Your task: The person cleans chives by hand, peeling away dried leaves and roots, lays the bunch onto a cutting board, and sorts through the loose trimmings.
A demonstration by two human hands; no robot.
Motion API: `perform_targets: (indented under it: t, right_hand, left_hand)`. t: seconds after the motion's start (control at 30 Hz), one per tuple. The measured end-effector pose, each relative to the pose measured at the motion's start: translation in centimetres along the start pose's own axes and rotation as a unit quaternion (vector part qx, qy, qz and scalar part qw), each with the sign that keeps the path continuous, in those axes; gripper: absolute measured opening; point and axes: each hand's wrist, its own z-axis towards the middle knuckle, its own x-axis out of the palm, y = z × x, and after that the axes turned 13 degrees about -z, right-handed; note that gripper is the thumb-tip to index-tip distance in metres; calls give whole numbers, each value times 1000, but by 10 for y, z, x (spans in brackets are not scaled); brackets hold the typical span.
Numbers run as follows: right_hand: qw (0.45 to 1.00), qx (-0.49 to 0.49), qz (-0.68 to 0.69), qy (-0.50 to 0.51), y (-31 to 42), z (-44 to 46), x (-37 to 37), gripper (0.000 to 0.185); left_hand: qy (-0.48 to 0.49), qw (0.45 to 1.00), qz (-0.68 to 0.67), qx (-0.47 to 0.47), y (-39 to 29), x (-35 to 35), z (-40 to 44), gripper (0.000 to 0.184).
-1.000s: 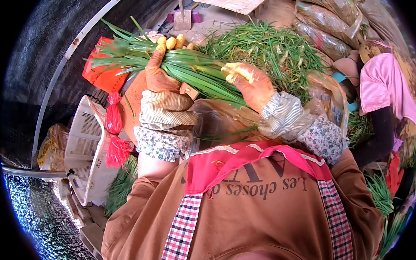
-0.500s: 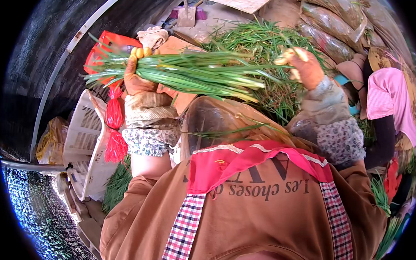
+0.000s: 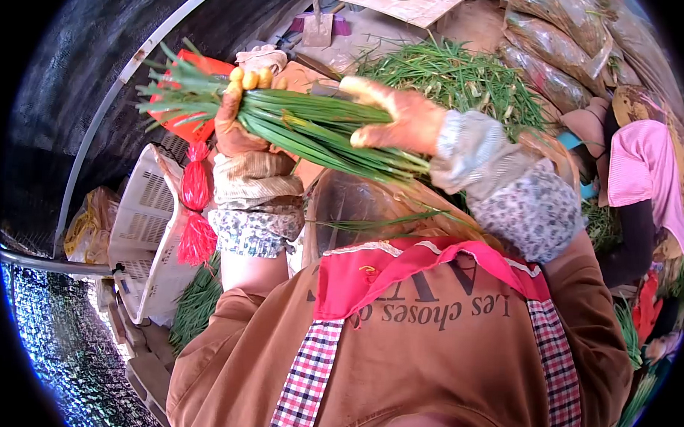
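My left hand [image 3: 238, 118], in a stained orange glove with yellow fingertips, is closed around a bunch of garlic chives [image 3: 315, 126]. The bunch lies nearly level, its leafy tips fanned out to the left and its pale ends to the right. At the right part of the bunch is my gloved right hand [image 3: 402, 119], fingers stretched and thumb spread apart, with stalks between them. Whether its palm presses on the stalks I cannot tell. Below the bunch is a clear brownish plastic sheet [image 3: 357, 203] with a few loose blades on it.
A heap of loose green leaves [image 3: 459, 82] lies ahead. Left are a white plastic crate [image 3: 142, 229], red plastic strands [image 3: 197, 201] and a red bag [image 3: 181, 117]. Filled plastic sacks [image 3: 551, 51] are stacked at the back right. A person in a pink garment [image 3: 645, 164] is at the right.
My right hand has moved left from above the leaf heap to the bunch, its fingers spreading. The bunch now slants down slightly to the right, still in my left hand.
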Motion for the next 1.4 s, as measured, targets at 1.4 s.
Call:
perform_targets:
  t: [1.4]
  right_hand:
    - [992,117,13,35,-52,-35,-55,53]
  left_hand:
    - [17,999,-36,25,5,40,11,23]
